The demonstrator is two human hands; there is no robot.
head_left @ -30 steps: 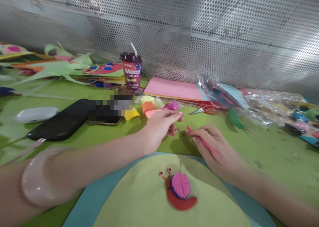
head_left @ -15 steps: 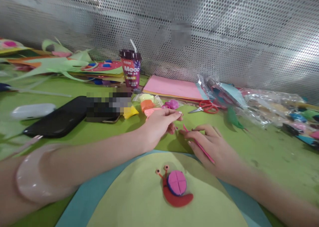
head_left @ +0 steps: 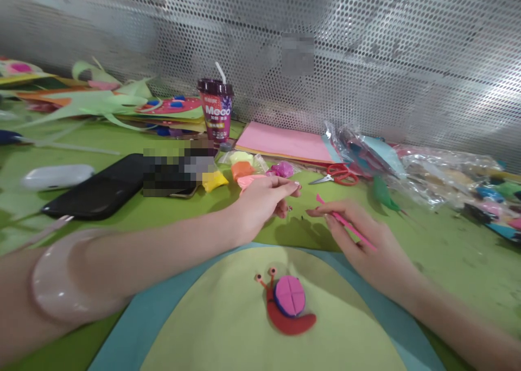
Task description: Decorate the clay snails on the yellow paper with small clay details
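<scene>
My right hand (head_left: 358, 230) is closed around a slim pink clay modelling tool (head_left: 353, 231), whose flat tip points up and left. To its left, my left hand (head_left: 268, 200) has its fingertips pinched together; whatever may be between them is hidden. Below both hands lies a snail made of clay (head_left: 291, 323), with a red body, a pink round shell marked with a cross, and two eyes on stalks. It rests on a pale green rounded sheet (head_left: 220, 316) over a blue sheet (head_left: 134, 316). A tiny dark speck sits between the hands.
Red-handled scissors (head_left: 342, 175) lie beyond my right hand. Packets of clay in orange (head_left: 243, 170), yellow (head_left: 214, 181) and purple (head_left: 280, 169) sit past my left hand. A Meco cup (head_left: 215, 113), a black phone (head_left: 95, 192) and pink paper (head_left: 285, 143) are farther back, before a perforated metal wall.
My right hand has moved right with the pink tool, away from my left fingertips. The left hand stays pinched in nearly the same place. The view has shifted slightly.
</scene>
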